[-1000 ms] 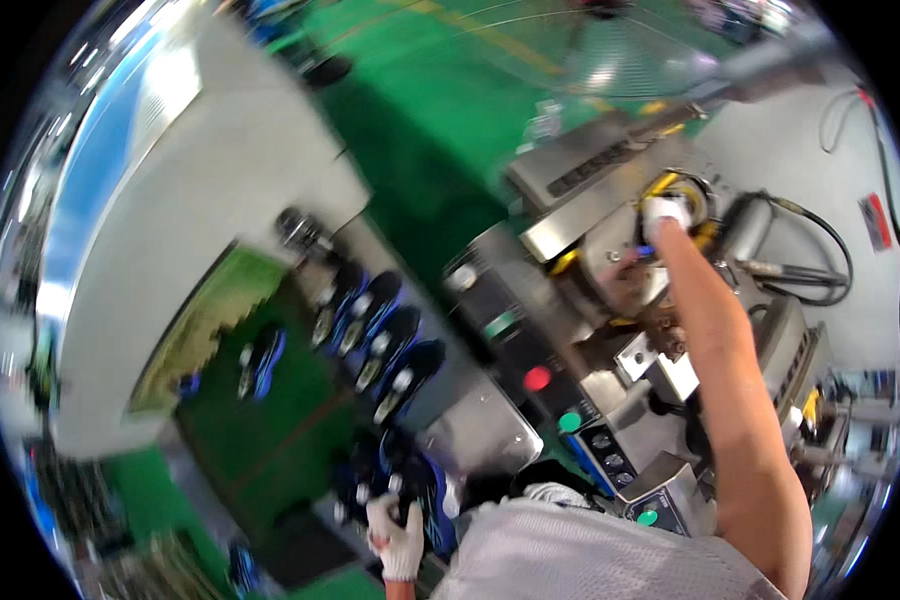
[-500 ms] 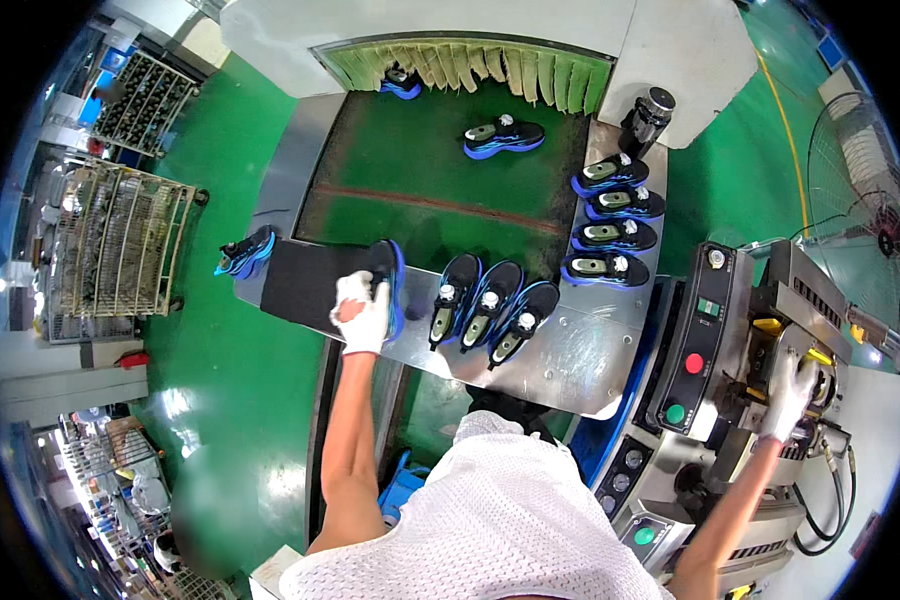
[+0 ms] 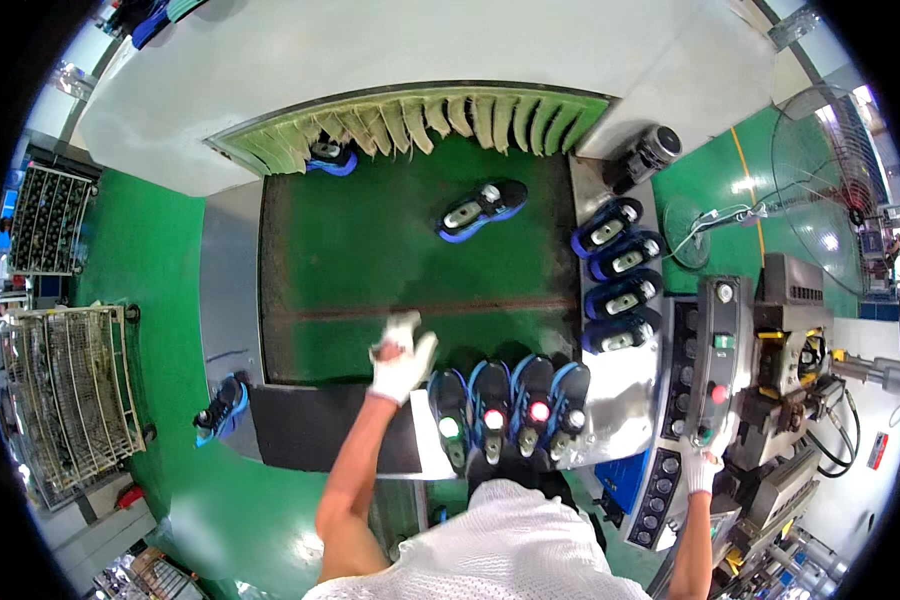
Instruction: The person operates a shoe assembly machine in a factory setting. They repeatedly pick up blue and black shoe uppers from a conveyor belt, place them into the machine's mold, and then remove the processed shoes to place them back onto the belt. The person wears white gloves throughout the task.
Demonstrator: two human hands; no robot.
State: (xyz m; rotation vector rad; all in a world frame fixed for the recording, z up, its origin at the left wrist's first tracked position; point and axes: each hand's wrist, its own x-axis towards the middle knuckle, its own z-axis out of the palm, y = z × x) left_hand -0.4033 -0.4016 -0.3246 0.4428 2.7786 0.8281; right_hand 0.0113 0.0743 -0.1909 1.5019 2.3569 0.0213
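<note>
In the head view, the left hand [image 3: 400,366], in a white knit glove, spreads its fingers apart with nothing between them, over the near edge of the flat green belt [image 3: 370,245]. Just right of it stand 4 black-and-blue sports shoes [image 3: 489,395] in a row; 4 matching shoes [image 3: 622,294] line the right metal ledge. The white-gloved right hand [image 3: 708,458] is at the near end of the long dark button panel [image 3: 722,330]; I cannot tell its finger closure.
</note>
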